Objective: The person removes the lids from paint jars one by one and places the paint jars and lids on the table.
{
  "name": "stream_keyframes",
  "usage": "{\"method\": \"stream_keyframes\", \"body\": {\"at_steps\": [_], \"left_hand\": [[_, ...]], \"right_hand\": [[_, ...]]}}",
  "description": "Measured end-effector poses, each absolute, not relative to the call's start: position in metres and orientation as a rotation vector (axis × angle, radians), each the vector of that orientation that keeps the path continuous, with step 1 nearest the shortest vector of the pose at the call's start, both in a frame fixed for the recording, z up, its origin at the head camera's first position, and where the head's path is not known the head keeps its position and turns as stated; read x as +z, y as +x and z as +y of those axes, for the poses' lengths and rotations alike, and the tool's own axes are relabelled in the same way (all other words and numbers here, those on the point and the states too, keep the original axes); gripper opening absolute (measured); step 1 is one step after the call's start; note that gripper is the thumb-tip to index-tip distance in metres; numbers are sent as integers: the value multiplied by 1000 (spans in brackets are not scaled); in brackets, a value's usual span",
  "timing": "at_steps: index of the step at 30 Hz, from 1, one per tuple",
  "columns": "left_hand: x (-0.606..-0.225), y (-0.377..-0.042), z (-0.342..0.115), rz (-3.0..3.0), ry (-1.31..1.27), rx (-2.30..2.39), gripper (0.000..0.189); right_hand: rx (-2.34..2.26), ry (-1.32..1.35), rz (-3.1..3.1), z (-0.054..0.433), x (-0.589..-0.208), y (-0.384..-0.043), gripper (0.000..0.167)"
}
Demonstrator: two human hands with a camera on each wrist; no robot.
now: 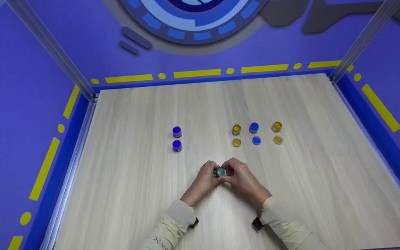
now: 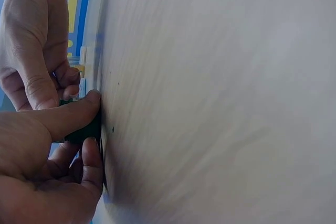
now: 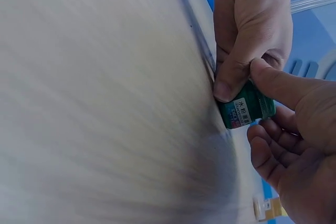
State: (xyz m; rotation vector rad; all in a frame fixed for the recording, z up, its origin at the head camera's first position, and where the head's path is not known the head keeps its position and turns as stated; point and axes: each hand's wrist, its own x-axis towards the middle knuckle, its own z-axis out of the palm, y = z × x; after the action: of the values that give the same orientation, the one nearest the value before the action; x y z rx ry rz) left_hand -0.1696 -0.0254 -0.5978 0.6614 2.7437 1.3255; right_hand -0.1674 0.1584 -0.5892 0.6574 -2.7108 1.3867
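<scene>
Both hands meet around a small green paint jar (image 1: 221,172) near the front middle of the table. My left hand (image 1: 205,177) grips the jar's body, its thumb pressed along the side. In the right wrist view, a white label shows on the jar (image 3: 240,111), and its base is close to the tabletop. At the jar's capped end, my right hand (image 1: 243,177) pinches with thumb and fingertips. The left wrist view shows only part of the green jar (image 2: 86,130) between the fingers.
Two purple-topped jars (image 1: 177,146) stand left of the hands. Farther back on the right are a yellow jar (image 1: 236,129), a blue jar (image 1: 254,127) and another yellow jar (image 1: 276,127). In front of each lies a matching lid (image 1: 256,140). Blue-purple walls (image 1: 203,60) enclose the wooden table (image 1: 134,111).
</scene>
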Motion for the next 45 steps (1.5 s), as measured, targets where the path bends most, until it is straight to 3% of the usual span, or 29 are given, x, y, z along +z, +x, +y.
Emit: {"method": "stream_keyframes", "body": {"at_steps": [10, 23, 37, 45], "left_hand": [[-595, -169, -25, 2725, 628, 1301, 30], [-598, -170, -24, 2720, 645, 1349, 32], [-597, -170, -22, 2715, 607, 1275, 31], [-597, -168, -24, 2708, 605, 1301, 32]], "right_hand": [[1339, 841, -2749, 161, -583, -168, 28], [1187, 1010, -2718, 165, -584, -166, 39], [1286, 927, -2675, 166, -582, -164, 39], [1310, 915, -2573, 171, -582, -165, 50]]}}
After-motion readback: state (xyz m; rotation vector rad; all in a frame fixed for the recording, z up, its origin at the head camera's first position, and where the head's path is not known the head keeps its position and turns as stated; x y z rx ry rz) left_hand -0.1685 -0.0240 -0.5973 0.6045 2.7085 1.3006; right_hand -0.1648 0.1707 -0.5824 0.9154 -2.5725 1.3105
